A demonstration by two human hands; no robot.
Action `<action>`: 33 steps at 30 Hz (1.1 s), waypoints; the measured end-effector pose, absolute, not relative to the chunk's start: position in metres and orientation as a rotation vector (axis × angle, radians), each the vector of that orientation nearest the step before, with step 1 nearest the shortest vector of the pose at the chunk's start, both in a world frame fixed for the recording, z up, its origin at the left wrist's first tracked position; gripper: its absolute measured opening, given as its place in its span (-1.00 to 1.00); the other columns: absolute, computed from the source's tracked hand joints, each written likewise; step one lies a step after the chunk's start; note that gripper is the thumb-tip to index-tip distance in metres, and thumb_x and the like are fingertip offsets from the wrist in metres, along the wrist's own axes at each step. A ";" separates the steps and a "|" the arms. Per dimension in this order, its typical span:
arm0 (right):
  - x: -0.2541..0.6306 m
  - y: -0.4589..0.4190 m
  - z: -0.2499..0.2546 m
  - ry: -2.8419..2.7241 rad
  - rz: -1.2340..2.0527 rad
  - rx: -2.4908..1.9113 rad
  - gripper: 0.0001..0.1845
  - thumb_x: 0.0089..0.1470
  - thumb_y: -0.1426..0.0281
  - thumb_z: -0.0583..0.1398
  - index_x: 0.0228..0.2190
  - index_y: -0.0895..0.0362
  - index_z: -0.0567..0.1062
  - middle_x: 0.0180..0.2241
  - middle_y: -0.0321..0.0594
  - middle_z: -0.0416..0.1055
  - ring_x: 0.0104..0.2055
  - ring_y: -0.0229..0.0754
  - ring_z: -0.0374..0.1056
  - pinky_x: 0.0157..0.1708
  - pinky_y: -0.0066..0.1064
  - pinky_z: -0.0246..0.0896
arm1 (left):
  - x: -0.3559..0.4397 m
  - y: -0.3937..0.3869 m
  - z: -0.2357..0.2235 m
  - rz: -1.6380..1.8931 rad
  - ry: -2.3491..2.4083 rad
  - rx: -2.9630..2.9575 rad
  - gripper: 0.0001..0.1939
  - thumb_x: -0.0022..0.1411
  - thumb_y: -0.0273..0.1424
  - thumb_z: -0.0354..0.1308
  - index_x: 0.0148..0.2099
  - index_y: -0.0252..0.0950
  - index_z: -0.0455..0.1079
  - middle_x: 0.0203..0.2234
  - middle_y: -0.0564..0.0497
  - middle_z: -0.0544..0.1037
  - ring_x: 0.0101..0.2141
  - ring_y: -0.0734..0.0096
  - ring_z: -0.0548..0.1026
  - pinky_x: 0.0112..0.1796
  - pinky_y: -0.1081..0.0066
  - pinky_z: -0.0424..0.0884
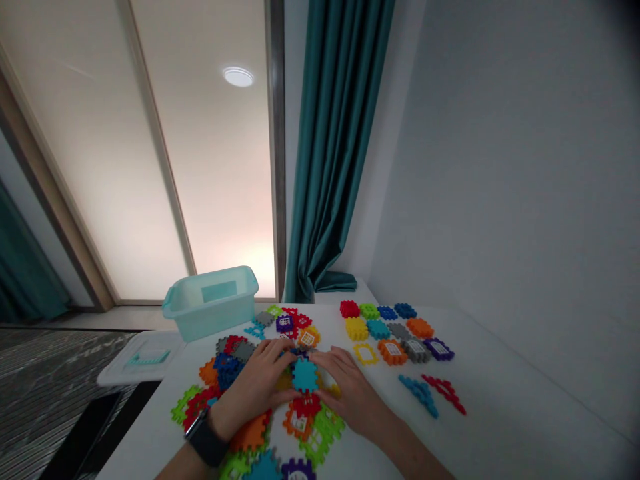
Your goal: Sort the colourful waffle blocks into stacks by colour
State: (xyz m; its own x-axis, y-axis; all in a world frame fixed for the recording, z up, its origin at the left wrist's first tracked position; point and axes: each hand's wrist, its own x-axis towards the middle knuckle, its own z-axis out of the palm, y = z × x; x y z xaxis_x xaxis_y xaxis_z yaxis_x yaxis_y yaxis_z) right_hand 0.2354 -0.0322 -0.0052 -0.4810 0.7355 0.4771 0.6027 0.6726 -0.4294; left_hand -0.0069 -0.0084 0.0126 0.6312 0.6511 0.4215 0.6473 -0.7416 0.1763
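A black watch [206, 439] is strapped to the left wrist, broad and blocky in shape, with a thin pale glint along one edge; any marking on it is too small to make out. Beyond the watch, the left hand [263, 375] is bare, and behind it so is the left forearm [181, 464]. To the right of the watch, the right forearm [407, 443] and right hand [353, 393], fingers [326, 363] included, are bare too.

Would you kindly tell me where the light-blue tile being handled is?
In the head view, the light-blue tile is low, slightly left of centre, between the left hand and right hand, with a red tile just below in the picture.
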 end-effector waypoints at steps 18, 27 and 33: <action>0.234 -0.031 -0.008 -2.168 0.415 -1.054 -0.44 0.12 0.49 0.23 0.14 -0.01 0.34 0.10 -0.11 0.40 0.16 0.03 0.28 0.18 -0.07 0.21 | -0.005 -0.009 0.015 0.734 1.137 2.744 -0.70 0.17 -0.42 0.28 -0.04 -0.19 0.40 0.01 -0.10 0.46 0.02 0.07 0.43 0.06 0.13 0.34; 0.235 -0.029 -0.011 -2.350 0.381 -1.035 -0.51 0.10 0.62 0.20 0.04 -0.01 0.42 0.15 -0.19 0.40 0.19 -0.01 0.28 0.22 -0.04 0.14 | -0.011 -0.005 0.012 0.649 1.059 2.846 -0.58 0.16 -0.51 0.27 0.07 -0.15 0.40 0.01 -0.08 0.43 -0.01 0.10 0.42 0.00 0.18 0.36; 0.234 -0.030 -0.011 -2.312 0.338 -1.012 -0.55 0.06 0.62 0.25 -0.05 0.00 0.43 0.05 -0.20 0.46 0.11 -0.01 0.32 0.14 -0.08 0.23 | -0.009 -0.003 0.010 0.685 1.109 2.887 -0.70 0.23 -0.49 0.27 0.00 -0.15 0.44 -0.05 -0.05 0.47 -0.05 0.14 0.44 -0.05 0.21 0.36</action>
